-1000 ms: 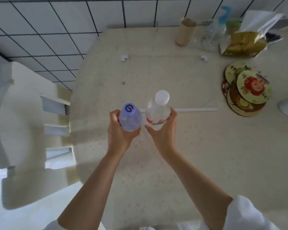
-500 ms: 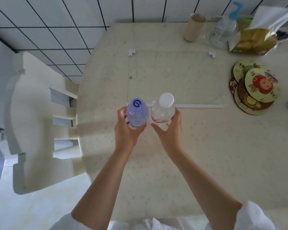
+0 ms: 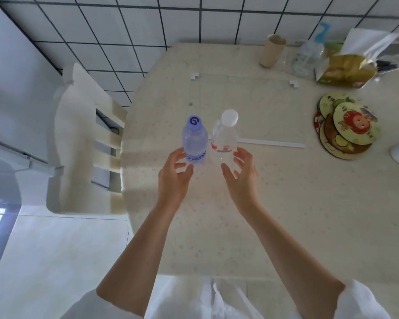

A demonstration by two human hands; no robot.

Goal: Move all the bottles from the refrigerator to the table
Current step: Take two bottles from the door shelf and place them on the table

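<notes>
Two bottles stand upright side by side on the beige table (image 3: 274, 203). The left one is a blue-tinted bottle (image 3: 194, 140) with a purple cap. The right one is a clear bottle (image 3: 225, 137) with a white cap and a red-marked label. My left hand (image 3: 174, 178) hovers just in front of the blue bottle, fingers spread and relaxed, not gripping it. In front of the clear bottle, my right hand (image 3: 241, 174) is likewise open and a little apart from it.
A stack of round cartoon coasters (image 3: 347, 126) lies at the right. A cardboard tube (image 3: 272, 54), a pump bottle (image 3: 309, 55) and a yellow bag (image 3: 346, 70) stand at the far edge. A cream chair (image 3: 78, 143) stands left of the table.
Both hands have let go of the bottles and drawn back toward me. The bottles now stand on the table by themselves.
</notes>
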